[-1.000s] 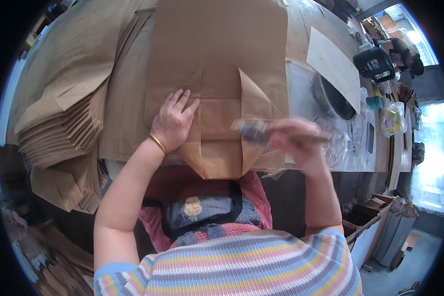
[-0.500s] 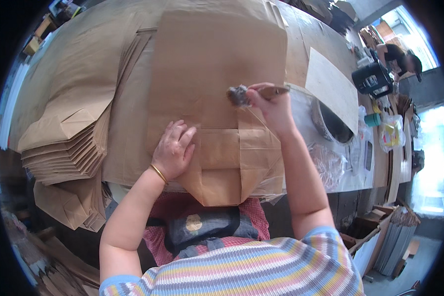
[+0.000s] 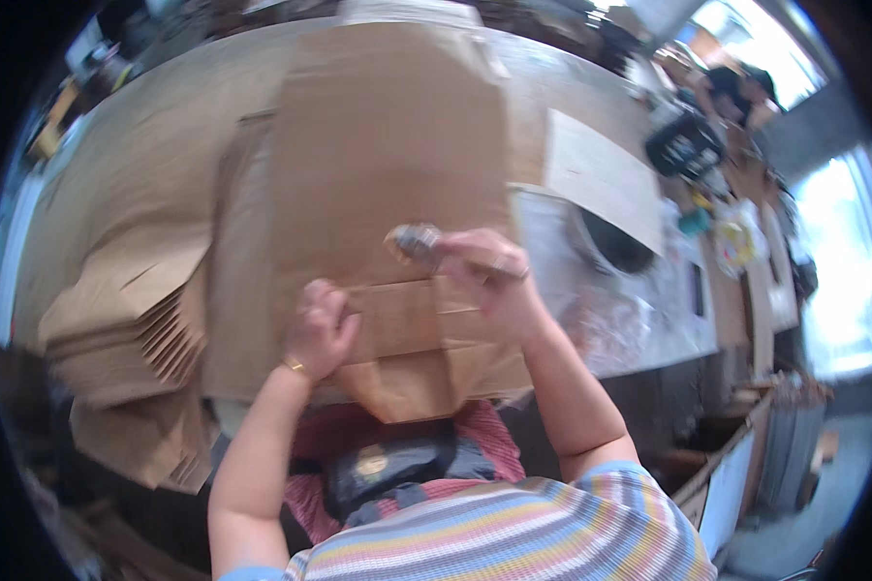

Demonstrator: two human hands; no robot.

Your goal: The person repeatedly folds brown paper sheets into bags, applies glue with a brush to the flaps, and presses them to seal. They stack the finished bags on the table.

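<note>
A large brown paper bag (image 3: 388, 145) lies flat on the table, its near end opened into a folded, squarish bottom (image 3: 402, 320). My right hand (image 3: 484, 266) is closed round a brush (image 3: 417, 242), whose pale, wet-looking bristles point left just above the far edge of the folded bottom. Whether the bristles touch the paper I cannot tell. At the left side of that bottom rests my left hand (image 3: 322, 327), slightly blurred, thumb apart from the fingers, with nothing seen in it.
Fanned stacks of folded paper bags (image 3: 116, 339) lie at the left, over the table's edge. To the right are a dark bowl (image 3: 610, 242) partly under a pale board (image 3: 606, 174), and clear plastic wrap (image 3: 606, 329). Another person (image 3: 736, 92) is at the far right.
The brush in my right hand has moved left and nearer to me, over the folded bottom. My left hand's fingers have drawn in from lying spread. The whole view has shifted a little.
</note>
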